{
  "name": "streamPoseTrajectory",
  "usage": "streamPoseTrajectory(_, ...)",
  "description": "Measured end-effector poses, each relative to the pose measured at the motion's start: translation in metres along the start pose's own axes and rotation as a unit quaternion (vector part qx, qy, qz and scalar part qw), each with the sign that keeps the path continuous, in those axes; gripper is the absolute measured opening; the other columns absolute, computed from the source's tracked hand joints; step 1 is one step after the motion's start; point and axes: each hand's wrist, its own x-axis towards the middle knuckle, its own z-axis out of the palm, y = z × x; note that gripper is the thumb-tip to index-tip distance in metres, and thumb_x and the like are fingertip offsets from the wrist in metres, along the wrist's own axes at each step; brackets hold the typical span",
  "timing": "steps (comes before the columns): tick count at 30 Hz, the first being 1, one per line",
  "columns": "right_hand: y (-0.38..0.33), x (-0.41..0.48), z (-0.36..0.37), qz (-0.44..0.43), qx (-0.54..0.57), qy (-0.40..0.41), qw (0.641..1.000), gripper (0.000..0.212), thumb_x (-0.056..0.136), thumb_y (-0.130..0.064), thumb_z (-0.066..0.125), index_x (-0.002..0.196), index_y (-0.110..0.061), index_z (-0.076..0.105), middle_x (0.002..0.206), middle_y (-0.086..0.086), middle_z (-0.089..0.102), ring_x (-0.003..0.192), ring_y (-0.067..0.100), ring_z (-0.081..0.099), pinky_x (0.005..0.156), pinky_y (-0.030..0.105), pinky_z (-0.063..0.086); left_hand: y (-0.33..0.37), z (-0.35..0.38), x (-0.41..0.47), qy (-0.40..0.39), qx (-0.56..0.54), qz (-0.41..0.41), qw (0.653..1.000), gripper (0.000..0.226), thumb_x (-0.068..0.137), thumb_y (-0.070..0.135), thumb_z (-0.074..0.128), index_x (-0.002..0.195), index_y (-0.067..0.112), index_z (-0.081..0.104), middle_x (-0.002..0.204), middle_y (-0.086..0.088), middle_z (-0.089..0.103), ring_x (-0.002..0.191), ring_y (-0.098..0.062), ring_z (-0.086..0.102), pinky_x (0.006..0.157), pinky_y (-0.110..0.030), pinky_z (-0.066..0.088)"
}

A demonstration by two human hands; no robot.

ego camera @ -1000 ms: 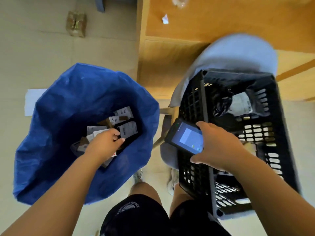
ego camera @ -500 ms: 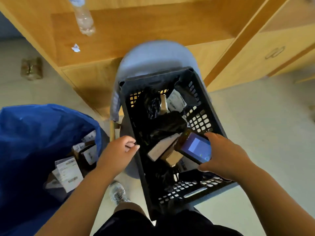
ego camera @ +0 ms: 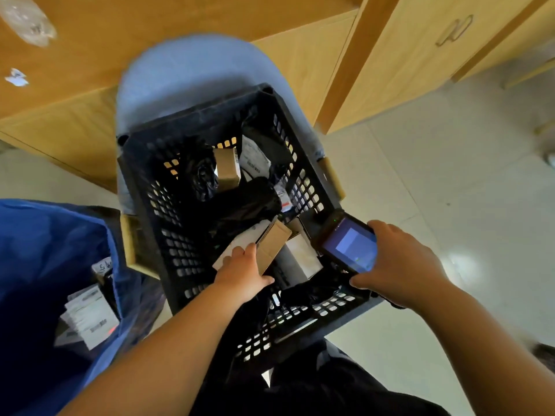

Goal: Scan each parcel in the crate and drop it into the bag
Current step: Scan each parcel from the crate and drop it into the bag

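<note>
Nearest are the person's dark shorts [ego camera: 315, 385]. To the left stands an open blue plastic bag [ego camera: 45, 250] with white-labelled parcels [ego camera: 90, 319] lying inside. A black perforated plastic crate [ego camera: 144, 187] sits on a grey-blue chair [ego camera: 186, 67], packed with parcels: a flat white packet [ego camera: 240, 240], a brown cardboard box [ego camera: 274, 244] leaning against it, and a crumpled black poly-bag parcel [ego camera: 249, 202] crowding them from the far side. Beyond is a pale wooden cabinet [ego camera: 390, 55], and a clear plastic bottle [ego camera: 27, 22] lies on the far-left tabletop.

The left hand [ego camera: 243, 273] is down in the crate, fingers on the flat white packet and touching the brown box, thumb spread right; whether it has closed on either I cannot tell. The right hand [ego camera: 399, 265] grips a dark handheld scanner [ego camera: 350, 244], screen lit, over the crate's near right corner.

Half a second ago the left hand was outside the crate's left wall, holding nothing.
</note>
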Motion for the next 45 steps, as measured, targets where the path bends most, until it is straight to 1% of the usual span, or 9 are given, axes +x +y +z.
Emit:
streamPoseTrajectory(6, 0.007, 0.002, 0.006, -0.016, -0.013, -0.025, 0.999, 0.075, 0.06, -0.051, 0.075, 0.121, -0.03, 0.036, 0.1, -0.006, 0.05, 0.083, 0.015, 0.05, 0.07, 0.032, 0.051, -0.003, 0.009, 0.008, 0.035, 0.038, 0.017, 0.999, 0.072, 0.089, 0.034, 0.06, 0.144, 0.014, 0.018, 0.134, -0.011, 0.042, 0.117, -0.029, 0.049, 0.09, -0.036, 0.046)
streamPoseTrajectory(10, 0.006, 0.006, 0.003, -0.029, -0.007, -0.025, 0.999, 0.078, 0.06, -0.052, 0.076, 0.123, -0.029, 0.036, 0.101, -0.006, 0.051, 0.085, 0.015, 0.05, 0.072, 0.033, 0.051, -0.011, -0.006, 0.003, 0.077, -0.104, -0.014, 0.992, 0.065, 0.087, 0.033, 0.058, 0.142, 0.019, 0.027, 0.125, -0.005, 0.051, 0.107, -0.027, 0.056, 0.075, -0.032, 0.044)
streamPoseTrajectory(13, 0.004, 0.009, 0.0, -0.039, -0.004, -0.012, 0.999, 0.08, 0.06, -0.052, 0.076, 0.125, -0.028, 0.036, 0.101, -0.006, 0.052, 0.084, 0.015, 0.051, 0.072, 0.033, 0.051, -0.023, -0.023, -0.004, 0.106, -0.256, -0.023, 0.96, 0.058, 0.084, 0.039, 0.06, 0.137, 0.024, 0.038, 0.116, 0.005, 0.059, 0.097, -0.015, 0.06, 0.069, -0.028, 0.044)
streamPoseTrajectory(17, -0.002, 0.014, -0.004, -0.051, -0.001, 0.0, 0.999, 0.08, 0.058, -0.053, 0.076, 0.123, -0.027, 0.037, 0.101, -0.006, 0.052, 0.084, 0.015, 0.051, 0.072, 0.035, 0.051, -0.038, -0.042, -0.016, 0.139, -0.416, -0.009, 0.899, 0.044, 0.085, 0.036, 0.062, 0.126, 0.028, 0.047, 0.106, 0.016, 0.061, 0.097, -0.006, 0.06, 0.077, -0.028, 0.049)
streamPoseTrajectory(24, -0.012, 0.017, -0.012, -0.073, 0.008, 0.018, 0.997, 0.081, 0.056, -0.053, 0.076, 0.123, -0.027, 0.038, 0.1, -0.006, 0.05, 0.082, 0.016, 0.051, 0.069, 0.034, 0.049, -0.046, -0.056, -0.026, 0.164, -0.578, -0.009, 0.8, 0.039, 0.084, 0.026, 0.07, 0.119, 0.022, 0.054, 0.102, 0.004, 0.068, 0.094, -0.015, 0.067, 0.079, -0.039, 0.058)
streamPoseTrajectory(26, -0.014, 0.016, -0.014, -0.082, 0.008, 0.018, 0.996, 0.081, 0.057, -0.052, 0.076, 0.123, -0.027, 0.038, 0.098, -0.007, 0.049, 0.081, 0.016, 0.051, 0.068, 0.033, 0.049, -0.047, -0.057, -0.029, 0.178, -0.594, 0.0, 0.785, 0.038, 0.082, 0.022, 0.073, 0.115, 0.024, 0.054, 0.1, 0.006, 0.069, 0.089, -0.011, 0.068, 0.073, -0.034, 0.058)
streamPoseTrajectory(29, -0.017, 0.014, -0.016, -0.098, 0.003, 0.014, 0.995, 0.082, 0.057, -0.053, 0.077, 0.123, -0.027, 0.037, 0.098, -0.008, 0.049, 0.082, 0.016, 0.051, 0.07, 0.035, 0.05, -0.048, -0.061, -0.033, 0.206, -0.598, 0.015, 0.775, 0.038, 0.082, 0.016, 0.072, 0.114, 0.026, 0.054, 0.097, 0.011, 0.071, 0.083, -0.002, 0.069, 0.062, -0.019, 0.054)
streamPoseTrajectory(32, -0.02, 0.013, -0.018, -0.121, -0.01, 0.009, 0.993, 0.088, 0.056, -0.055, 0.076, 0.128, -0.028, 0.034, 0.1, -0.009, 0.047, 0.085, 0.015, 0.051, 0.075, 0.037, 0.051, -0.048, -0.065, -0.038, 0.227, -0.587, 0.032, 0.777, 0.037, 0.085, 0.013, 0.07, 0.115, 0.026, 0.054, 0.095, 0.015, 0.071, 0.08, 0.004, 0.068, 0.058, -0.012, 0.051)
streamPoseTrajectory(45, -0.03, 0.008, -0.017, -0.187, -0.013, 0.018, 0.982, 0.089, 0.056, -0.053, 0.079, 0.129, -0.031, 0.031, 0.111, -0.009, 0.05, 0.088, 0.01, 0.044, 0.07, 0.025, 0.043, -0.051, -0.063, -0.046, 0.27, -0.557, 0.028, 0.785, 0.065, 0.072, 0.014, 0.081, 0.13, 0.012, 0.052, 0.111, 0.004, 0.07, 0.092, -0.006, 0.069, 0.076, -0.029, 0.058)
